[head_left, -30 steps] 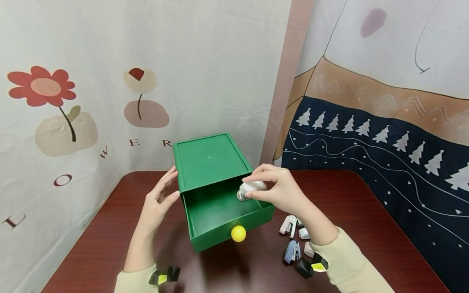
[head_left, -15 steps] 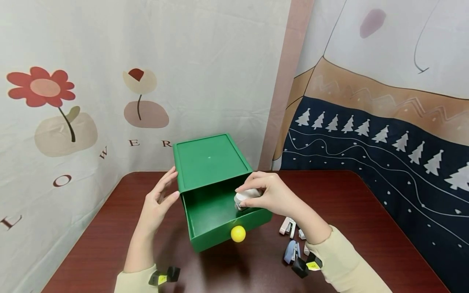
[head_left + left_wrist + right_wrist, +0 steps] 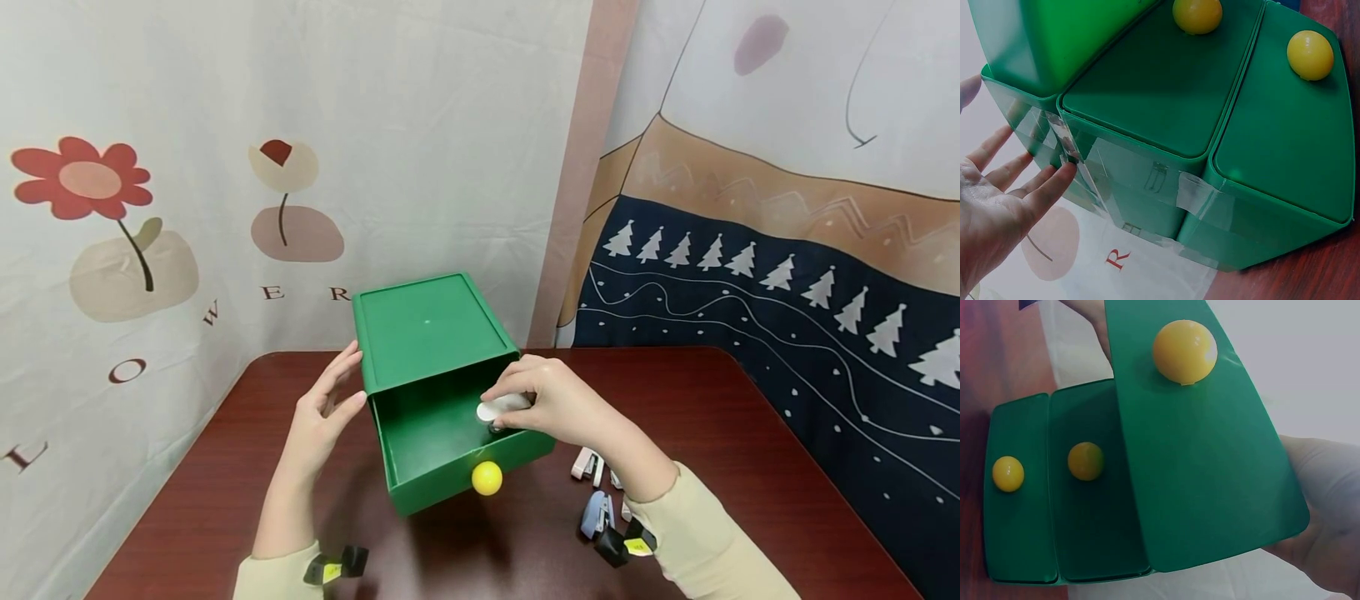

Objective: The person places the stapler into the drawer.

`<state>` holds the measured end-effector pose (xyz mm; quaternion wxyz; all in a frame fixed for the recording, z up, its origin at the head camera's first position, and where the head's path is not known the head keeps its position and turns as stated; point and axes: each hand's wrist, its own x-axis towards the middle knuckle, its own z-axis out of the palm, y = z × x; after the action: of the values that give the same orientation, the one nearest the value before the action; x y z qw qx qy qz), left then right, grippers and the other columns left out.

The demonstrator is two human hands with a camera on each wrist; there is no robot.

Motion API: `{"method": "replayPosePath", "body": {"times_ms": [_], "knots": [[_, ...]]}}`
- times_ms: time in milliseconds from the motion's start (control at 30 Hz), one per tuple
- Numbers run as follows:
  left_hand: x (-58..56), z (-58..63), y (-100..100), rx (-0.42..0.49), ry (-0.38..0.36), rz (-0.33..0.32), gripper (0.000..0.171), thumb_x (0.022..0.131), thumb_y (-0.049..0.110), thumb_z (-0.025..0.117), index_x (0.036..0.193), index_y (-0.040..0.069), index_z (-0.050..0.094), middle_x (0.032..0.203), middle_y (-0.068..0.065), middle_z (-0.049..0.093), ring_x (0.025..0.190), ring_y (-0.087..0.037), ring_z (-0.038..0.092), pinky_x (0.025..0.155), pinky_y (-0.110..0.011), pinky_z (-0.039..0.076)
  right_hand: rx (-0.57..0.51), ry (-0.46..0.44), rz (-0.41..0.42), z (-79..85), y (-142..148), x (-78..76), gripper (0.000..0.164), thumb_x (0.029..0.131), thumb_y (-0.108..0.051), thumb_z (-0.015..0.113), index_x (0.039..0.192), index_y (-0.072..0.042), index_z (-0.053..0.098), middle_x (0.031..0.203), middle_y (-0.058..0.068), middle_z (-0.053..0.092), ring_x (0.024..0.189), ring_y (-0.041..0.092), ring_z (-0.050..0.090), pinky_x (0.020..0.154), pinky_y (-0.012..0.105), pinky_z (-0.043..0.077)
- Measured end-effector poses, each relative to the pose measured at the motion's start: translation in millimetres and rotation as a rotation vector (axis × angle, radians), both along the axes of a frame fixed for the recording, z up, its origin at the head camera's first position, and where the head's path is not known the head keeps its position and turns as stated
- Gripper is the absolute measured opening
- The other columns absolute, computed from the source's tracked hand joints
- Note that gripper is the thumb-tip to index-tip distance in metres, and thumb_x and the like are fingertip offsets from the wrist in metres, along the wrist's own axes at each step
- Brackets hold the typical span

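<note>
A green drawer unit (image 3: 431,329) stands at the table's middle, its top drawer (image 3: 420,450) pulled out. My right hand (image 3: 558,404) pinches a white stapler (image 3: 491,411) between thumb and fingers, low inside the drawer's right part; whether the stapler touches the drawer floor I cannot tell. In the right wrist view, the drawer front hides the stapler and much of the hand. My left hand (image 3: 315,425) has its fingers spread at the unit's left side. In the left wrist view, fingertips of that hand (image 3: 997,212) rest against the taped green side wall.
A blue stapler (image 3: 597,513) and a pale pink stapler (image 3: 587,463) lie on the brown table (image 3: 645,392), right of the unit, with others partly hidden by the right arm. Yellow round knobs (image 3: 1085,461) mark the lower drawers. A printed curtain hangs behind.
My right hand has moved left and down with the white stapler, bringing it deeper into the drawer, mostly in the first half second. The left hand has stayed in place.
</note>
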<state>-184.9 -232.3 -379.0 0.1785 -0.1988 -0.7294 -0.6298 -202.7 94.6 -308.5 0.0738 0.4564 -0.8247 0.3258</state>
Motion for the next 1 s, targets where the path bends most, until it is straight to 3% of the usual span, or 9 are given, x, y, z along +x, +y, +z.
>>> {"method": "replayPosePath", "body": {"times_ms": [133, 267, 467, 700, 1000], "knots": [[0.2, 0.7, 0, -0.006, -0.004, 0.003, 0.048, 0.095, -0.004, 0.053, 0.141, 0.001, 0.045, 0.152, -0.008, 0.032, 0.132, -0.016, 0.035, 0.099, -0.018, 0.033, 0.046, 0.046, -0.053, 0.6, 0, 2.2, 0.025, 0.076, -0.016, 0.082, 0.101, -0.016, 0.077, 0.092, -0.012, 0.068, 0.080, 0.010, 0.050, 0.061, 0.022, 0.043], [0.2, 0.9, 0, -0.004, 0.000, 0.001, 0.048, 0.094, -0.005, 0.053, 0.141, 0.000, 0.045, 0.152, -0.008, 0.032, 0.132, -0.016, 0.035, 0.099, -0.018, 0.033, 0.044, 0.029, -0.072, 0.7, 1, 4.6, 0.030, 0.076, -0.020, 0.083, 0.104, -0.012, 0.076, 0.095, -0.005, 0.070, 0.083, 0.017, 0.054, 0.063, 0.024, 0.045], [-0.1, 0.4, -1, 0.000, 0.007, -0.005, 0.048, 0.094, -0.005, 0.053, 0.141, 0.000, 0.045, 0.152, -0.009, 0.032, 0.133, -0.016, 0.035, 0.099, -0.018, 0.033, -0.069, -0.003, -0.086, -3.4, 8, 8.3, 0.030, 0.077, -0.018, 0.082, 0.105, -0.010, 0.075, 0.099, -0.001, 0.068, 0.091, 0.018, 0.056, 0.066, 0.031, 0.052], [-0.4, -0.1, -1, 0.005, 0.002, -0.005, 0.048, 0.094, -0.005, 0.053, 0.141, 0.000, 0.045, 0.152, -0.008, 0.032, 0.133, -0.017, 0.035, 0.098, -0.019, 0.035, -0.212, 0.064, -0.127, -10.5, 25, 11.9, 0.034, 0.073, -0.011, 0.084, 0.106, -0.012, 0.074, 0.105, -0.005, 0.065, 0.096, 0.013, 0.056, 0.069, 0.027, 0.051], [-1.0, -0.5, -1, 0.014, 0.001, -0.014, 0.048, 0.094, -0.005, 0.053, 0.141, 0.000, 0.045, 0.152, -0.008, 0.032, 0.132, -0.017, 0.035, 0.098, -0.019, 0.036, -0.274, 0.038, -0.231, -24.7, 49, 14.6, 0.040, 0.074, -0.008, 0.083, 0.112, -0.012, 0.072, 0.110, -0.005, 0.065, 0.104, 0.014, 0.057, 0.081, 0.033, 0.052]]}}
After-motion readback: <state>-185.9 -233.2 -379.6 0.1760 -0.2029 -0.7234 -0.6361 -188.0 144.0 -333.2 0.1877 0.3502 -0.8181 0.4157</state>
